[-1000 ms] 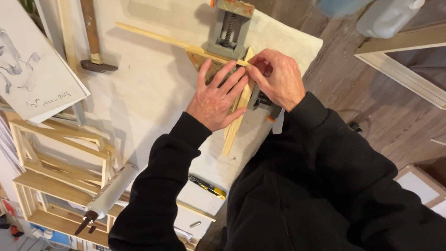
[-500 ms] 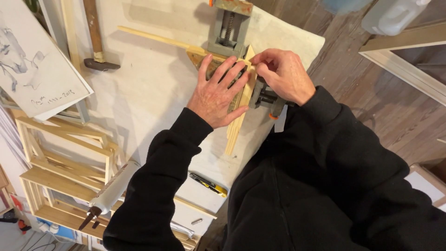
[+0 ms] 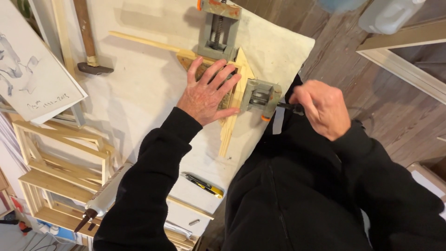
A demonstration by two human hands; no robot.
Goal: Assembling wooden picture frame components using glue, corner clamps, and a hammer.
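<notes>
Left hand [image 3: 209,95] spread flat, pressing the mitred wooden frame strips [image 3: 234,100] down at mid-table, inside the grey corner clamp [image 3: 260,95]. Right hand [image 3: 320,109] well apart to the right, closed on the clamp's black screw handle [image 3: 290,107]. Probably light, stiff, easily dented; best held by the flat faces near the joint. Hammer [image 3: 88,42] far left.

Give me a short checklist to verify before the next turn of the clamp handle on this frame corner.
1. Left hand pressing flat on the wooden strips: ok.
2. Right hand with a firm grip on the clamp handle: ok.
3. Strips meeting in a point at the corner clamp: ok.
4. Joint closed without gap: cannot tell, the left hand covers it.
5. Hammer lying away from the work: ok.
</notes>
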